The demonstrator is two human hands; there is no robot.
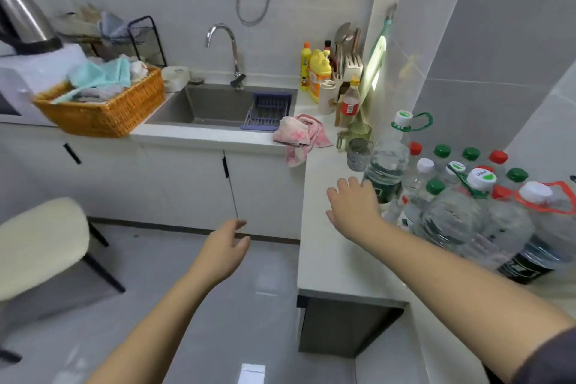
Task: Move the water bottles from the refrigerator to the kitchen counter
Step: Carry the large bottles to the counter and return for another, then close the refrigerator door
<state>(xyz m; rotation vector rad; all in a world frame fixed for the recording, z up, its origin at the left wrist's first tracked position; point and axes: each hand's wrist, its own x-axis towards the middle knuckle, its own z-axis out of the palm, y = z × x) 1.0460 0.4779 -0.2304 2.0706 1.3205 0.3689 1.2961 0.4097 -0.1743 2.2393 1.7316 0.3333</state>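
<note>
Water bottles [461, 196] stand packed in a cluster on the kitchen counter [327, 259], right of the sink [218, 106] and against the tiled wall: small ones with green, red and white caps at the back, big handled jugs at the front. Right hand [352, 206] sits just beside the tall bottle [386, 168] at the cluster's left edge, fingers loosely spread, gripping nothing; whether a fingertip touches it I cannot tell, the hand is blurred. Left hand [226, 246] hangs over the floor, well left of the counter, fingers slack and a little apart, empty.

Risk: bottles stand shoulder to shoulder, so a knock on the tall bottle could domino the small ones behind. The glass cups [358, 146], between the cluster and the sink, could get swept off if the arm swings that way. The front jugs sit near the counter edge, so adding more may crowd them over.

Containers: bottles look full of clear water and capped. Sink holds a purple drain rack [268, 112]. Wicker basket [106, 109], left of the sink, holds folded cloths.
</note>
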